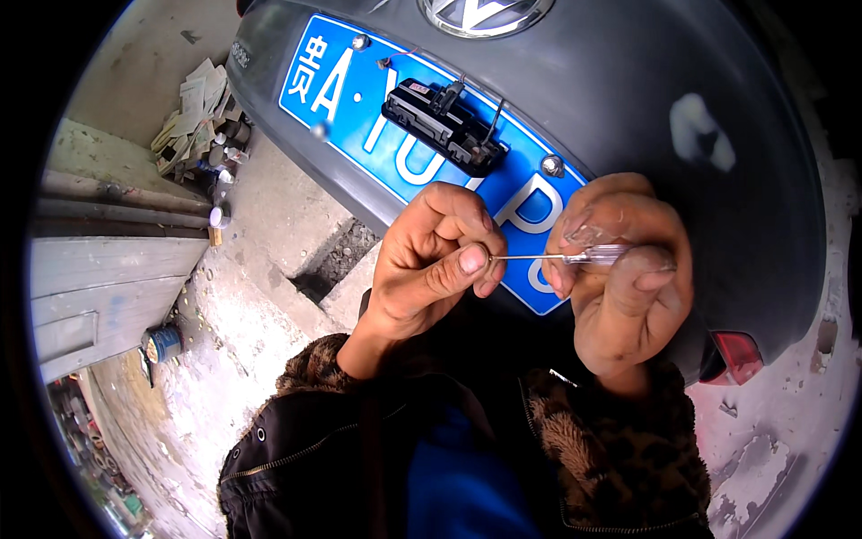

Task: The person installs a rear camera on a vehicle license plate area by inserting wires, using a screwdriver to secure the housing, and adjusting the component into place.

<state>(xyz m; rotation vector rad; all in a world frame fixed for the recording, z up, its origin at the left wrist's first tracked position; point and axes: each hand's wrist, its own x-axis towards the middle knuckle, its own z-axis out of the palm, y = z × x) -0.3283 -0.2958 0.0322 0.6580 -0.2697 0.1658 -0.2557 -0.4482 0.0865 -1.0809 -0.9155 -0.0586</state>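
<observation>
My left hand [422, 274] pinches the tip of a thin screwdriver [530, 257] between thumb and forefinger; any small part at the tip is hidden or too small to make out. The clear handle sits in my curled right hand [628, 301]. Both hands are over the lower part of a blue license plate [314, 108] on a dark grey car's rear [736, 225]. A black plastic housing [442, 124] with wires and a connector rests across the plate above my hands. A silver bolt head [552, 165] shows near the plate's upper right corner.
A red tail lamp [732, 359] is at right, a chrome emblem [485, 11] at top. On the left are piled papers [193, 108], metal panels [117, 296], a blue can [162, 341] and a hole [337, 260] in the concrete floor [242, 296].
</observation>
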